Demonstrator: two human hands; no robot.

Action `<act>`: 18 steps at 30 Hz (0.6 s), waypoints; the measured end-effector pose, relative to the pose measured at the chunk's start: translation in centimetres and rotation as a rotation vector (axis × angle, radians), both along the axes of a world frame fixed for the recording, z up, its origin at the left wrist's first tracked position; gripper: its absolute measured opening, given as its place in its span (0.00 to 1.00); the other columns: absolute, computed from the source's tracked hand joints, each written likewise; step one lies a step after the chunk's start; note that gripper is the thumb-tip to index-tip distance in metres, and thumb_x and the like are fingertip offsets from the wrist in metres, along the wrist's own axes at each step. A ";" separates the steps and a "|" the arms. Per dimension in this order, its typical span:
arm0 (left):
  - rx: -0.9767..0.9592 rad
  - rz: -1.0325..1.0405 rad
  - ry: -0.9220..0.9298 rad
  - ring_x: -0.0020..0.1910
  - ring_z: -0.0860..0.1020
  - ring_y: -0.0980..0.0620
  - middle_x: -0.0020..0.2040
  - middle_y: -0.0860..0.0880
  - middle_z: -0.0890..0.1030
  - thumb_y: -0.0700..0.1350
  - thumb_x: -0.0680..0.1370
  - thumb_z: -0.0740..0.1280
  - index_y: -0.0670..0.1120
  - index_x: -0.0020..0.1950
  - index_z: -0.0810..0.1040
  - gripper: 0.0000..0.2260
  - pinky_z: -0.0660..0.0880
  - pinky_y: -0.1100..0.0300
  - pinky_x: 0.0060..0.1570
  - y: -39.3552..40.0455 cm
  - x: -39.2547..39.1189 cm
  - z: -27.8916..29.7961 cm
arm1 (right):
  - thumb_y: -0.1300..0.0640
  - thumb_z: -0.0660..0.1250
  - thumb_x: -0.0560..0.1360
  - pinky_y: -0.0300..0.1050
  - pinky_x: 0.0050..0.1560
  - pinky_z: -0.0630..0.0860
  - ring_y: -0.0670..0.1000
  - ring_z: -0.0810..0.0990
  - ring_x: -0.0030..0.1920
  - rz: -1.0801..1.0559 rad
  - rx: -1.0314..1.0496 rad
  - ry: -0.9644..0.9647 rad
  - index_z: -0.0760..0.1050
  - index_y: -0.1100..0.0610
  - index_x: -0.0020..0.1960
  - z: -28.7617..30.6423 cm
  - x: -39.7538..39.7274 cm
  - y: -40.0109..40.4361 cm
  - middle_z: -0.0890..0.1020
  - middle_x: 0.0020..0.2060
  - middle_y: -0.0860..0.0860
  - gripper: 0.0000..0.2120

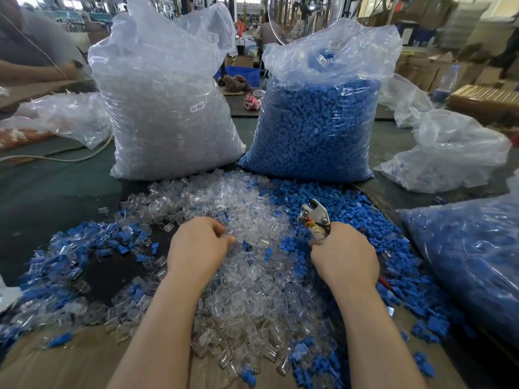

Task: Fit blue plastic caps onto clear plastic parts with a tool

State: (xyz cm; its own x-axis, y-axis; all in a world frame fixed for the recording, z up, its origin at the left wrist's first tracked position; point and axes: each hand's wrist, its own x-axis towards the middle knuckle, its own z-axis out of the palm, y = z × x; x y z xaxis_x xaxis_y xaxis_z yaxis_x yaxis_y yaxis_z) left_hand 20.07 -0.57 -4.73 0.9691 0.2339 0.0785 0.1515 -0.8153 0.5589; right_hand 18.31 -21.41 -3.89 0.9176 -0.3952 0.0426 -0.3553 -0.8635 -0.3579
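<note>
Picking stage: the left hand curled into the clear parts at frame centre, its catch unclear; the right hand gripped the tool. Next needed a blue cap.

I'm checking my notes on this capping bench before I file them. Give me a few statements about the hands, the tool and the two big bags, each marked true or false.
1. The right hand grips the metal tool. True.
2. The left hand holds the tool. False: its fingers are down in the pile of clear parts.
3. The bag of blue caps stands to the right of the bag of clear parts. True.
4. The loose blue caps lie mainly on the left of the pile. False: they are heaped on the right, behind the tool.
5. The labelled bag holds blue caps. False: it holds clear parts.
</note>
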 end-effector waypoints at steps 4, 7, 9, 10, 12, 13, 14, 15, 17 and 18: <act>-0.015 -0.009 -0.030 0.38 0.78 0.55 0.38 0.55 0.80 0.53 0.77 0.70 0.51 0.48 0.80 0.07 0.74 0.58 0.41 -0.1 0.1 0.1 | 0.47 0.67 0.77 0.45 0.36 0.65 0.55 0.70 0.38 -0.004 -0.003 -0.024 0.66 0.52 0.43 -0.1 0.1 0.1 0.66 0.31 0.47 0.13; -0.099 -0.022 -0.073 0.36 0.78 0.57 0.38 0.56 0.80 0.49 0.77 0.66 0.52 0.48 0.80 0.04 0.75 0.61 0.37 -0.3 0.1 0.3 | 0.48 0.66 0.77 0.46 0.35 0.64 0.55 0.70 0.37 0.010 0.029 -0.059 0.67 0.52 0.42 -0.2 0.2 0.1 0.68 0.32 0.47 0.12; -0.227 -0.034 -0.096 0.37 0.80 0.57 0.37 0.56 0.82 0.50 0.78 0.67 0.53 0.46 0.80 0.03 0.77 0.60 0.38 -0.6 0.1 0.6 | 0.51 0.64 0.78 0.46 0.35 0.63 0.54 0.69 0.36 0.025 0.027 -0.091 0.66 0.52 0.41 -0.1 0.3 0.1 0.68 0.32 0.47 0.11; -0.323 -0.036 -0.108 0.37 0.81 0.57 0.36 0.55 0.83 0.50 0.78 0.68 0.53 0.45 0.81 0.04 0.78 0.59 0.39 -0.7 0.1 0.7 | 0.53 0.63 0.78 0.47 0.35 0.63 0.54 0.69 0.35 0.035 0.025 -0.106 0.65 0.53 0.41 -0.1 0.3 0.2 0.68 0.32 0.47 0.10; -0.549 -0.037 -0.119 0.34 0.82 0.59 0.35 0.55 0.84 0.50 0.79 0.69 0.53 0.44 0.81 0.05 0.79 0.61 0.38 -1.0 0.1 1.1 | 0.54 0.61 0.78 0.47 0.36 0.64 0.54 0.69 0.35 0.058 0.035 -0.137 0.65 0.53 0.41 -0.1 0.4 0.3 0.69 0.33 0.48 0.08; -0.643 -0.041 -0.113 0.32 0.81 0.61 0.35 0.55 0.84 0.49 0.79 0.69 0.52 0.45 0.82 0.04 0.79 0.62 0.37 -1.2 0.0 1.3 | 0.55 0.61 0.78 0.47 0.37 0.65 0.54 0.70 0.35 0.063 0.048 -0.156 0.66 0.54 0.42 -0.1 0.3 0.3 0.71 0.34 0.49 0.08; -0.720 -0.046 -0.102 0.30 0.79 0.61 0.34 0.54 0.84 0.48 0.79 0.69 0.50 0.46 0.82 0.04 0.78 0.64 0.35 -1.4 0.0 1.4 | 0.55 0.61 0.78 0.47 0.38 0.65 0.55 0.71 0.36 0.064 0.067 -0.177 0.67 0.54 0.42 -0.1 0.3 0.3 0.73 0.35 0.50 0.07; -0.784 -0.050 -0.087 0.29 0.78 0.62 0.32 0.54 0.83 0.48 0.79 0.69 0.48 0.47 0.83 0.04 0.77 0.66 0.33 -1.6 -0.1 1.6 | 0.54 0.61 0.78 0.47 0.38 0.66 0.55 0.72 0.37 0.063 0.083 -0.197 0.68 0.54 0.43 0.0 0.3 0.3 0.74 0.37 0.51 0.06; -0.870 -0.063 -0.055 0.27 0.76 0.61 0.30 0.53 0.81 0.47 0.78 0.70 0.46 0.49 0.83 0.06 0.74 0.69 0.29 -1.9 -0.2 1.8 | 0.53 0.60 0.78 0.47 0.38 0.67 0.56 0.72 0.37 0.058 0.091 -0.227 0.69 0.55 0.44 0.1 0.2 0.4 0.75 0.38 0.52 0.06; -0.901 -0.071 -0.040 0.27 0.75 0.61 0.30 0.53 0.80 0.46 0.78 0.70 0.45 0.49 0.84 0.06 0.73 0.69 0.29 -2.1 -0.3 1.8 | 0.52 0.60 0.78 0.47 0.38 0.66 0.55 0.71 0.37 0.054 0.091 -0.238 0.69 0.54 0.44 0.2 0.2 0.4 0.74 0.37 0.51 0.07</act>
State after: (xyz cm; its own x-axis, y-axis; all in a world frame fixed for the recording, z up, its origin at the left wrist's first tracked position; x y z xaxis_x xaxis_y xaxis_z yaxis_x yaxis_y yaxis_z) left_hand 19.81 -2.65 -2.90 0.9840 0.1630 -0.0718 0.0846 -0.0731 0.9937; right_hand 18.51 -21.03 -3.70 0.9060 -0.3578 0.2263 -0.2060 -0.8395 -0.5027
